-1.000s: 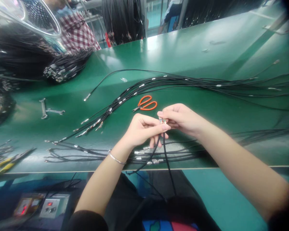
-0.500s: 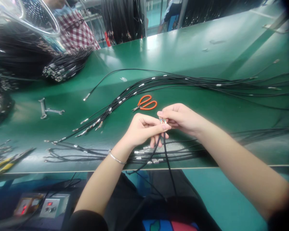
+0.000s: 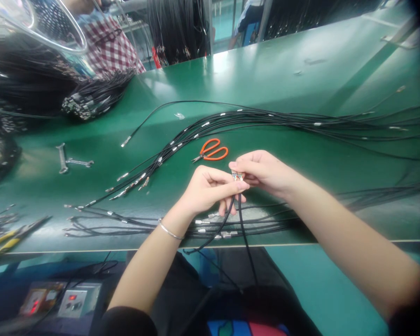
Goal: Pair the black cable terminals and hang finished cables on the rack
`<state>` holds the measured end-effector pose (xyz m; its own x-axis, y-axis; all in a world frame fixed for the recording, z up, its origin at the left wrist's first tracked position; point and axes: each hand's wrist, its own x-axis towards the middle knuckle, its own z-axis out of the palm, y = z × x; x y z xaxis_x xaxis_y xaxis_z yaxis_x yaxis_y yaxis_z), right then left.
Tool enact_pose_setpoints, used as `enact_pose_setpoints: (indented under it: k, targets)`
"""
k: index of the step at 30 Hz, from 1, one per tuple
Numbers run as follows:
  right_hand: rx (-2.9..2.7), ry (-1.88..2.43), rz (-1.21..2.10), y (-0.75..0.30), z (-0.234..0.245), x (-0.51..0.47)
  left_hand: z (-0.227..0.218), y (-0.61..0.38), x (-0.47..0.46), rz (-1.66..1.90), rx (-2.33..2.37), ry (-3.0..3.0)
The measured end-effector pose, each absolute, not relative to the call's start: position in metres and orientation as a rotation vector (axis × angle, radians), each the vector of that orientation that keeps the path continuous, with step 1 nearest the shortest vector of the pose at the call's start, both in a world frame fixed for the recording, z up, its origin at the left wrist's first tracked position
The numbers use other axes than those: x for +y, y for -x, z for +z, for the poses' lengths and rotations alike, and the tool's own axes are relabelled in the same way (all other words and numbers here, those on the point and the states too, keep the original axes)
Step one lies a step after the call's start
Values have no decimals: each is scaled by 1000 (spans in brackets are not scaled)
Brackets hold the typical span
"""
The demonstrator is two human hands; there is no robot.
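Observation:
My left hand (image 3: 205, 191) is closed round two black cables (image 3: 243, 233) that hang down over the table's front edge. Their small metal terminal ends (image 3: 237, 176) stick up between my two hands. My right hand (image 3: 262, 171) pinches at those terminal ends with its fingertips. A thin bracelet sits on my left wrist. Both hands hover just above the green table (image 3: 266, 79), near its front edge.
Orange-handled scissors (image 3: 212, 150) lie just beyond my hands. Several black cables with metal ends (image 3: 154, 163) fan across the table. Two small wrenches (image 3: 68, 160) lie at the left, yellow-handled pliers (image 3: 10, 235) at the near left. Cable bundles (image 3: 91, 98) are piled at back left, by a person in a checked shirt (image 3: 108, 44).

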<state>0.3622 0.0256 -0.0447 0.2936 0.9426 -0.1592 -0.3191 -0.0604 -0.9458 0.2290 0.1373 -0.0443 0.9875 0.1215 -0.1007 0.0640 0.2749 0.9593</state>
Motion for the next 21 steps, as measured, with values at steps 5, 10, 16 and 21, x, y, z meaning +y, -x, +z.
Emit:
enact_pose_setpoints:
  k: [5,10,16,21]
  targets:
    - [-706,1196,1140,-362,-44,25,-46,-229,137,39,138,-1272]
    - [-732,1137,1074,-361,-41,24,-48,-229,137,38,113,-1237]
    - [-799,1088,959,-357,-37,21,-50,-227,137,61,76,-1292]
    - [-858,1067,906,-356,-36,20,-49,-225,137,85,104,-1389]
